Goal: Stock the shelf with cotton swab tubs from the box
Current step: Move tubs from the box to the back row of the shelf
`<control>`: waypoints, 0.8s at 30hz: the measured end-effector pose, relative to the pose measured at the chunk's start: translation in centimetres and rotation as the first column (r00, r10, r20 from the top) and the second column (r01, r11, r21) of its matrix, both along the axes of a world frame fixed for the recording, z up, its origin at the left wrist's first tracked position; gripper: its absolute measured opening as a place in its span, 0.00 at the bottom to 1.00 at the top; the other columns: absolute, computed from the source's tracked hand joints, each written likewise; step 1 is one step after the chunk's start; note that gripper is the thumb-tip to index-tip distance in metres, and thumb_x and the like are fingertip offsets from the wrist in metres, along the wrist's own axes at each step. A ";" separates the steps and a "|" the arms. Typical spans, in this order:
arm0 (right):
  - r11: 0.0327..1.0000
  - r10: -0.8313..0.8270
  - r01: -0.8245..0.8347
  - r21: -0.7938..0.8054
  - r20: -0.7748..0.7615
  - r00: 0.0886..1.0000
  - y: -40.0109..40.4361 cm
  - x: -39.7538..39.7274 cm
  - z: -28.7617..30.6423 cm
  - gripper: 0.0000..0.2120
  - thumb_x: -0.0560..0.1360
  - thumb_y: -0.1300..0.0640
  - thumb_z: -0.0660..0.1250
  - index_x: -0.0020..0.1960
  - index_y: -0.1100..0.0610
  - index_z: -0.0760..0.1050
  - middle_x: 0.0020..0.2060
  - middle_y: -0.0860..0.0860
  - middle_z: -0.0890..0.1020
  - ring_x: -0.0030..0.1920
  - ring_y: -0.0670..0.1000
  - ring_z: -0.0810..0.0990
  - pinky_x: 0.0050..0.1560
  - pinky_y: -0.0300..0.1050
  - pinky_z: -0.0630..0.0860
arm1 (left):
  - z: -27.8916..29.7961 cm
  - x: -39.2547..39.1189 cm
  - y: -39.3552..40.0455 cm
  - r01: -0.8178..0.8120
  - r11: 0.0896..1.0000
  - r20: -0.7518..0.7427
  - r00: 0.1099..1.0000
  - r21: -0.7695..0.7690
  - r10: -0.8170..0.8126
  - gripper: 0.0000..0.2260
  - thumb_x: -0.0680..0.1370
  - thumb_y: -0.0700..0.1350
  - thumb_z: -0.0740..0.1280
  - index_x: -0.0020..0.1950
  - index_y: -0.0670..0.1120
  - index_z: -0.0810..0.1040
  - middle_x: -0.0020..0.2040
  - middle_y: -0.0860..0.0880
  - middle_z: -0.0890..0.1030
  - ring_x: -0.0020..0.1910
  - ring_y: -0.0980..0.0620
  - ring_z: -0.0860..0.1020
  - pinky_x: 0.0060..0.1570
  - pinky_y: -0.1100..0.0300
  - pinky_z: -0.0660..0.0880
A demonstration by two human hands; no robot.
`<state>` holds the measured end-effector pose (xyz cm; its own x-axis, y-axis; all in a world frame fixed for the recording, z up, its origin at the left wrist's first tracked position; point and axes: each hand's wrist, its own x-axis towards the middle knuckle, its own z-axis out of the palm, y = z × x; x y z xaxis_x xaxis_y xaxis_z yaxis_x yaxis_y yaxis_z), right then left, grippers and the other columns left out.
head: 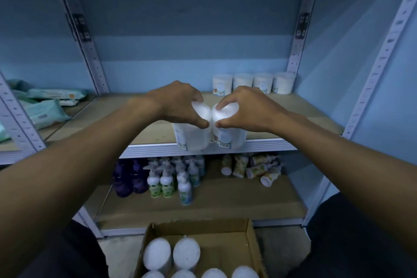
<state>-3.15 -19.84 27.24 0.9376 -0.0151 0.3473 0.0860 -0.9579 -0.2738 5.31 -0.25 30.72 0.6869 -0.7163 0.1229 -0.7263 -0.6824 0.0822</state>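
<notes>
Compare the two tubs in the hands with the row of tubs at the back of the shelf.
The two held tubs are at the shelf's front edge, gripped from above by the left hand and right hand; the four back tubs stand untouched by the wall. The held pair touch each other; the back row forms a line. All look like the same white labelled tubs.

Dim, bluish and flat, without hard shadows. Soft overall, slightly blurred at the hands (180,104). Strong wide-angle bending of shelf posts (90,52) near edges.

Box (252,239) cut off below; tub labels (224,141) blurred.
</notes>
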 end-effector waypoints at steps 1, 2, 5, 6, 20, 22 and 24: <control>1.000 -0.004 0.004 0.005 0.000 1.000 0.0 0.3 0.3 0.22 0.65 0.38 0.75 0.57 0.42 0.82 0.56 0.47 0.77 0.61 0.47 0.72 0.55 0.44 0.71 | 0.2 0.3 -0.2 -0.007 1.000 0.000 1.000 0.009 0.007 0.32 0.66 0.65 0.72 0.66 0.53 0.76 0.64 0.54 0.78 0.62 0.51 0.75 0.59 0.53 0.74; 1.000 -0.008 0.008 0.007 -0.003 1.000 -0.1 0.7 0.5 0.21 0.65 0.39 0.75 0.57 0.42 0.82 0.56 0.47 0.77 0.60 0.47 0.72 0.54 0.43 0.71 | 0.4 0.7 -0.3 -0.012 1.000 -0.002 1.000 0.014 0.012 0.32 0.66 0.65 0.72 0.66 0.53 0.76 0.64 0.54 0.78 0.62 0.51 0.75 0.59 0.52 0.74; 1.000 -0.016 0.016 0.012 -0.007 1.000 -0.1 1.8 0.8 0.20 0.66 0.40 0.75 0.56 0.42 0.82 0.56 0.47 0.77 0.57 0.45 0.71 0.51 0.42 0.69 | 0.7 1.8 -0.7 -0.022 1.000 -0.007 1.000 0.022 0.022 0.32 0.66 0.66 0.72 0.66 0.54 0.76 0.64 0.55 0.77 0.62 0.51 0.74 0.59 0.53 0.74; 1.000 -0.021 0.021 0.017 -0.009 1.000 -0.2 2.2 0.8 0.20 0.66 0.40 0.75 0.56 0.42 0.82 0.56 0.46 0.77 0.56 0.44 0.71 0.50 0.42 0.69 | 0.8 2.2 -0.8 -0.025 0.999 -0.007 1.000 0.026 0.025 0.32 0.66 0.66 0.72 0.66 0.53 0.75 0.65 0.55 0.77 0.62 0.51 0.74 0.59 0.53 0.74; 0.994 -0.071 0.078 0.072 -0.085 0.994 -0.4 7.9 -1.6 0.18 0.66 0.40 0.76 0.52 0.46 0.83 0.53 0.47 0.81 0.55 0.48 0.78 0.49 0.44 0.76 | -1.9 8.3 -2.2 -0.085 0.996 -0.098 0.991 0.024 0.087 0.29 0.61 0.67 0.72 0.56 0.55 0.74 0.58 0.53 0.78 0.55 0.50 0.77 0.54 0.50 0.77; 0.994 -0.073 0.079 0.072 -0.083 0.994 -0.4 8.4 -1.8 0.17 0.66 0.39 0.76 0.51 0.46 0.83 0.52 0.47 0.82 0.54 0.48 0.79 0.50 0.45 0.77 | -2.3 8.9 -2.3 -0.089 0.996 -0.115 0.989 0.016 0.090 0.27 0.61 0.67 0.72 0.55 0.56 0.74 0.58 0.53 0.78 0.55 0.50 0.76 0.54 0.50 0.77; 0.994 -0.075 0.082 0.076 -0.084 0.994 -0.4 8.8 -1.8 0.17 0.66 0.40 0.76 0.51 0.46 0.83 0.52 0.47 0.82 0.53 0.48 0.79 0.50 0.46 0.77 | -2.6 9.4 -2.3 -0.084 0.996 -0.125 0.989 0.003 0.084 0.24 0.64 0.65 0.73 0.55 0.55 0.75 0.58 0.53 0.78 0.55 0.51 0.76 0.53 0.52 0.76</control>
